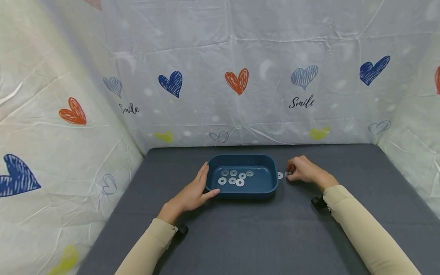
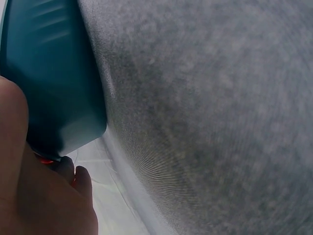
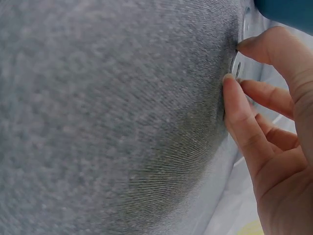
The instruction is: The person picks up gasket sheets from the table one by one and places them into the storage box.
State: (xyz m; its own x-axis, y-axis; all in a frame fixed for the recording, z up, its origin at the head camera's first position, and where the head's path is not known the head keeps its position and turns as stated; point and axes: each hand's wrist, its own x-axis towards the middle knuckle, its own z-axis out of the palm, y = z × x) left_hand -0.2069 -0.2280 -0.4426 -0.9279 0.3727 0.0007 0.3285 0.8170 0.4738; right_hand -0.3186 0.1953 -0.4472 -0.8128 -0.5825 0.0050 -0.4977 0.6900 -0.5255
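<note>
A blue rectangular tray (image 1: 242, 194) stands on the grey cloth, with several flat metal washers (image 1: 222, 181) lying on its floor. My left hand (image 1: 190, 194) rests against the tray's left end, fingers straight along the wall and thumb by the front corner. In the left wrist view, the tray wall (image 2: 58, 83) is right at that hand's fingers. Just right of the tray, my right hand (image 1: 302, 170) pinches a washer (image 3: 237, 66) between thumb and fingertips, close to the cloth. Another washer (image 1: 280, 175) lies between this hand and the tray's right wall.
Grey cloth (image 1: 247, 236) covers the table. A white curtain (image 1: 203, 46) printed with hearts hangs behind the table's far edge and along both sides. Black wrist straps (image 1: 319, 202) show near both beige sleeves (image 1: 364, 225).
</note>
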